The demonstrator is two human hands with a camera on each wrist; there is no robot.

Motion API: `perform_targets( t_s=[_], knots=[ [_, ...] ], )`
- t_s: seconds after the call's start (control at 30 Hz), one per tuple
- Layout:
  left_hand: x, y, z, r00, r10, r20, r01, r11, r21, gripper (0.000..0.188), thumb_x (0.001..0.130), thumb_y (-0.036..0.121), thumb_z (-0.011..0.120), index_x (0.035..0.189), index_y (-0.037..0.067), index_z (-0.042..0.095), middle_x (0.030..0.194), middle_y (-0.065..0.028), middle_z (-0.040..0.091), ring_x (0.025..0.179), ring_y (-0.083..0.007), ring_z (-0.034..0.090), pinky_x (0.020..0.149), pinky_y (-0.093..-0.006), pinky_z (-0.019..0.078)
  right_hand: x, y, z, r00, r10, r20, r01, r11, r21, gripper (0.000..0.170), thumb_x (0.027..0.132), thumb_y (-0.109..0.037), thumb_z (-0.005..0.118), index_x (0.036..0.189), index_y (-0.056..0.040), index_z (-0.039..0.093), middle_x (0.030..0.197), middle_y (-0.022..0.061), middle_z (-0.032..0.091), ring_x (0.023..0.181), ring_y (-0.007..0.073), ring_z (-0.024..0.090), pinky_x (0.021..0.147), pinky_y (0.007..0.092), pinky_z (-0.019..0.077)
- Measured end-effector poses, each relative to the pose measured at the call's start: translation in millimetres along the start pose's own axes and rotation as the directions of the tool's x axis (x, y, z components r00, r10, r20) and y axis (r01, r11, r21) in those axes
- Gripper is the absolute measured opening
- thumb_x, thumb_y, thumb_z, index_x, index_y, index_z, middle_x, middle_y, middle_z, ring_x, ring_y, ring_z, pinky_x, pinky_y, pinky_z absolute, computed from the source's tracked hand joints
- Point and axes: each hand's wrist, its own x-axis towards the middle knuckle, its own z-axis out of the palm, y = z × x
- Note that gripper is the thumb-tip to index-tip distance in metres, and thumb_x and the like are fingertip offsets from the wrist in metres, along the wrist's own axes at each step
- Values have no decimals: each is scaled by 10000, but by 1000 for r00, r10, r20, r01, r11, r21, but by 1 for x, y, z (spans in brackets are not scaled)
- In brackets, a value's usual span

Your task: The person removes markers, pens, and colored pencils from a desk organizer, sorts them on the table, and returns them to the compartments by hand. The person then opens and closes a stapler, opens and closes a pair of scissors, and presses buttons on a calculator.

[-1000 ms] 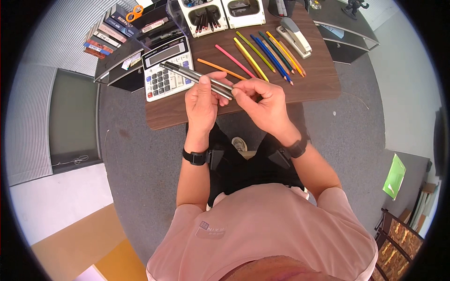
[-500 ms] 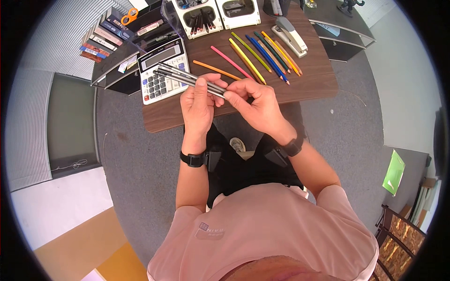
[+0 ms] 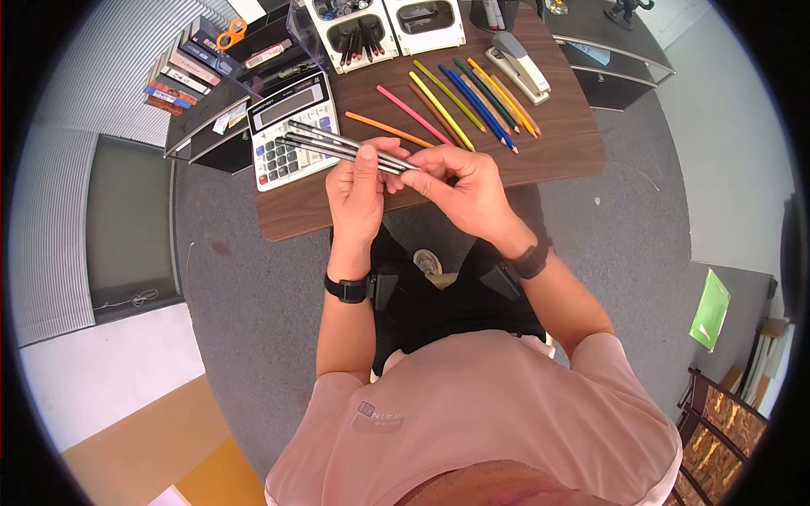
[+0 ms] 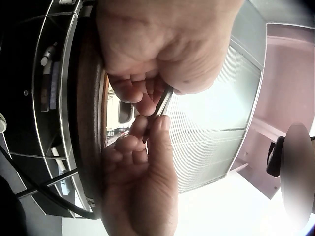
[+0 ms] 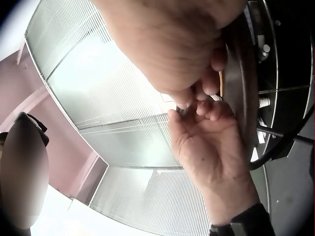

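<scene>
Several dark grey pencils (image 3: pixel 325 143) are in the left hand (image 3: pixel 354 198) in the head view, its thumb lying across them, their far ends spread slightly over the calculator (image 3: pixel 291 105). The right hand (image 3: pixel 466 190) pinches their near ends between thumb and curled index finger. Both hands are close together above the desk's front edge. In the left wrist view a short stretch of the pencils (image 4: pixel 166 102) shows between the hands; fingers hide most of them in the right wrist view.
Colored pencils, among them a pink one (image 3: pixel 413 114) and a blue one (image 3: pixel 489 108), lie on the desk (image 3: pixel 565 148) beyond the hands. A stapler (image 3: pixel 519 72) lies to their right. White holders (image 3: pixel 426 38), one with dark pencils (image 3: pixel 361 44), stand at the back.
The far ends of the grey pencils have fanned apart, with three now distinguishable. Both hands keep hold of them and have shifted slightly left in the head view, along with the whole scene.
</scene>
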Motion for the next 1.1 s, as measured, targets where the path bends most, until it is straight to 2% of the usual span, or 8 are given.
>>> perform_targets(
  t_s=[0.2, 0.27, 0.47, 0.57, 0.67, 0.83, 1.0, 1.1],
  knots=[
    [0, 0, 1, 1000, -7, 0, 7, 1000, -8, 462, 1263, 330, 570, 1359, -79, 764, 1188, -153, 819, 861, -121, 696, 764, -280, 550, 0, 2, 0, 1000, 12, -27, -12, 1000, 5, 231, 1064, -97, 871, 1269, 4, 847, 921, 21, 846, 811, 20, 712, 743, 252, 593],
    [0, 0, 1, 1000, -6, 0, 6, 1000, -7, 464, 1264, 328, 568, 1362, -81, 763, 1195, -156, 819, 861, -119, 697, 761, -275, 550, 0, 6, 1, 998, -17, -53, 13, 998, -64, 233, 1062, -98, 872, 1272, 2, 854, 888, 23, 833, 791, 22, 696, 721, 252, 579],
    [0, 1, 3, 1000, -4, -13, 4, 1000, 14, 455, 1270, 334, 555, 1375, -53, 771, 1186, -151, 830, 830, -99, 679, 750, -260, 552, 0, 7, -2, 998, -30, -46, 24, 992, -127, 194, 1044, -91, 884, 1225, -21, 882, 862, 11, 811, 772, 33, 680, 713, 262, 580],
    [0, 2, 3, 1000, -7, -15, 7, 1000, -26, 462, 1271, 343, 551, 1420, -53, 738, 1185, -155, 829, 826, -105, 688, 743, -258, 560, 0, 3, 0, 999, -14, -52, 9, 996, -86, 190, 1034, -92, 895, 1213, -28, 889, 855, 8, 805, 763, 33, 675, 705, 264, 576],
    [1, 2, 3, 1000, -10, -26, 10, 1000, -21, 507, 1279, 379, 515, 1473, -53, 695, 1174, -170, 824, 803, -112, 684, 726, -264, 565, 0, 5, -1, 999, -17, -51, 12, 996, -92, 204, 1027, -95, 903, 1218, -24, 888, 853, 11, 805, 754, 32, 668, 694, 264, 569],
    [3, 2, 1, 995, 71, -73, -83, 982, -171, 641, 1285, 506, 407, 1502, -45, 651, 1109, -221, 811, 679, -134, 621, 651, -274, 532, -1, 6, -3, 999, -14, -40, 9, 993, -121, 213, 1020, -101, 912, 1217, -22, 889, 856, 25, 811, 742, 37, 666, 680, 266, 558],
    [3, 3, -3, 995, 56, -87, -70, 983, -169, 644, 1286, 516, 384, 1485, -33, 656, 1106, -219, 801, 670, -140, 592, 638, -279, 501, 0, 2, -5, 999, 44, 17, -40, 982, -185, 218, 1045, -107, 899, 1238, -7, 884, 904, 21, 824, 807, 45, 701, 729, 255, 585],
    [3, 2, -4, 996, 51, -78, -62, 987, -148, 631, 1290, 504, 371, 1485, -24, 658, 1120, -207, 793, 683, -139, 577, 644, -287, 487, 1, 5, -2, 999, 9, -39, -15, 987, -162, 217, 1017, -130, 919, 1203, -21, 893, 844, 49, 815, 722, 45, 662, 665, 280, 553]
  ],
)
